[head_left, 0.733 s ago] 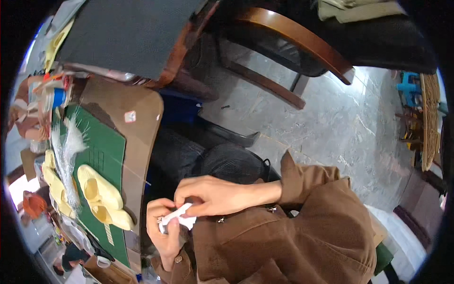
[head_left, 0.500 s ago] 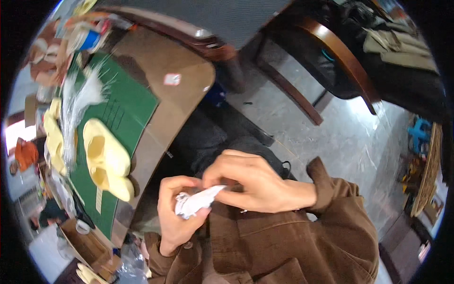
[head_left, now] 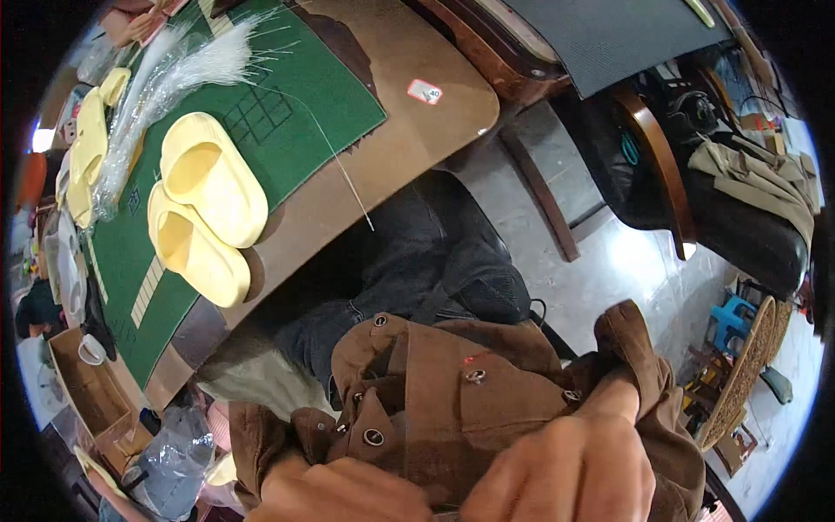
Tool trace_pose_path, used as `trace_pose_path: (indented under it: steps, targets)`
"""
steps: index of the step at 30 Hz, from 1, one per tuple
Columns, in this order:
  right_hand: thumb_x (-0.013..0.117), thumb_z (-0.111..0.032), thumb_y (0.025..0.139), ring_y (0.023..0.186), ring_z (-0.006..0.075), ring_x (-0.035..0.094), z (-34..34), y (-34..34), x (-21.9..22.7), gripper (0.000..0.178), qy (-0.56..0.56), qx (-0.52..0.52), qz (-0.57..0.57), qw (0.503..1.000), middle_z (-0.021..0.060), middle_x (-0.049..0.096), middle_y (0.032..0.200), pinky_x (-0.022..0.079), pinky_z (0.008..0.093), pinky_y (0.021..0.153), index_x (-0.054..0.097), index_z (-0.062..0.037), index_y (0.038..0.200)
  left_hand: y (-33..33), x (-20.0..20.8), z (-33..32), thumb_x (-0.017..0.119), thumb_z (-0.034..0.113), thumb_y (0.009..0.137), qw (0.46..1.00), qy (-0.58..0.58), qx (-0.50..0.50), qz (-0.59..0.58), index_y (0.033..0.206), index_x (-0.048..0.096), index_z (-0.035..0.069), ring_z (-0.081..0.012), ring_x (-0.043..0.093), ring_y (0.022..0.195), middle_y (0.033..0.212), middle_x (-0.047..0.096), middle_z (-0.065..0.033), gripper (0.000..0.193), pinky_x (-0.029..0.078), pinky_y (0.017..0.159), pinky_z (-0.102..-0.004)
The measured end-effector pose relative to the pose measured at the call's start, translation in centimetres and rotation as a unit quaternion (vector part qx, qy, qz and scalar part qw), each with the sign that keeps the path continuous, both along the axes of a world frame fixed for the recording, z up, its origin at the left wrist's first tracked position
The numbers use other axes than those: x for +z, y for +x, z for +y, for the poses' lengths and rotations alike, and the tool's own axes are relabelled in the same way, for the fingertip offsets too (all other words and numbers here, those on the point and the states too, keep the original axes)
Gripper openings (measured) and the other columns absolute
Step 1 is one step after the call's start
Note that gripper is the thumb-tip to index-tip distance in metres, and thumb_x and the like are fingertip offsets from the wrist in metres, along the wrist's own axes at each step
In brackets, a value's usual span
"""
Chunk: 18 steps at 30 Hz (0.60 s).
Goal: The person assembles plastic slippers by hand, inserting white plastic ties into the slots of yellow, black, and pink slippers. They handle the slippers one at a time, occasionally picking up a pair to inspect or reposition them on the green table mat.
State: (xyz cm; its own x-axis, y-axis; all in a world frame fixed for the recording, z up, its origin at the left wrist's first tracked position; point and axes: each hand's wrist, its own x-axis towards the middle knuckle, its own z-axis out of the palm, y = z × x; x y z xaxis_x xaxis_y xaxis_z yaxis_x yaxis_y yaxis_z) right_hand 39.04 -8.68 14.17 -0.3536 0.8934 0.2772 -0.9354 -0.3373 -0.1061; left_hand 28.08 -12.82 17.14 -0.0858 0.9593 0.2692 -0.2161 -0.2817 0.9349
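Observation:
My left hand (head_left: pixel 339 491) and my right hand (head_left: pixel 565 470) are close together at the lower edge, over the front of my brown jacket (head_left: pixel 435 383). Both are closed with knuckles up, slightly blurred. Their fingertips are cut off or hidden, so what they hold I cannot make out. On the table to the left, a pair of pale yellow slippers (head_left: pixel 213 178) lies on a green mat (head_left: pixel 330 113), one overlapping the other. Behind them is a bundle of clear white plastic strands (head_left: pixel 209 56) in a clear wrapper, one strand hanging over the table edge.
A small red-edged label (head_left: pixel 424 92) sticks to the brown tabletop (head_left: pixel 452 122). More yellow slippers (head_left: pixel 87 157) lie at the far left. A cardboard box (head_left: pixel 96 391) and a clear plastic bag (head_left: pixel 178 452) stand lower left. Right are a black chair (head_left: pixel 748 235) and a blue stool (head_left: pixel 731 322).
Both hands have moved down toward the lower edge. The crumpled white piece that was between them is out of sight. The view has shifted, showing more of my jacket and legs.

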Motion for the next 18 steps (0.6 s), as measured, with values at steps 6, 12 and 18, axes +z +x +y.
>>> trace_pose_path:
  steps: [6, 12, 18]
  targets:
    - [0.08, -0.014, 0.08, 0.086, 0.0163, 0.063, -0.7, 0.7, -1.5, 0.067, 0.02, 0.235, 0.041, 0.971, 0.0157, 0.061, 0.105, 0.05, 0.0256, 0.072, 0.04, 0.0106, 0.128, -2.8, -0.8, -0.1, 0.063, 0.045, 0.09, 0.994, 0.059, -0.068, -0.065, 0.101, 0.052, 0.007, -0.0158, 0.048, 0.06, 0.078, 0.052, -0.0098, 0.041, 0.041, 0.057, -0.0307]
    - [0.071, -0.037, 0.088, 0.103, 0.0257, 0.061, -1.7, -3.9, -2.2, 0.052, 0.171, 0.074, 0.036, 0.982, 0.0205, 0.062, 0.112, 0.049, 0.0344, 0.084, 0.064, 0.0089, 0.112, -6.5, -1.9, -0.3, 0.068, 0.034, 0.09, 0.971, 0.125, -0.139, -0.146, 0.097, 0.055, 0.009, -0.0154, 0.047, 0.063, 0.084, 0.053, -0.009, 0.029, 0.039, 0.058, -0.0295]
    - [0.068, -0.039, 0.09, 0.096, 0.0275, 0.065, -1.9, -2.9, -2.0, 0.05, 0.107, 0.164, 0.042, 0.98, 0.0173, 0.069, 0.102, 0.051, 0.0362, 0.083, 0.067, 0.0066, 0.109, -9.0, -4.9, -2.1, 0.071, 0.026, 0.089, 0.968, 0.06, -0.198, -0.144, 0.1, 0.054, 0.015, -0.0163, 0.049, 0.063, 0.092, 0.056, -0.008, 0.023, 0.042, 0.059, -0.0333]
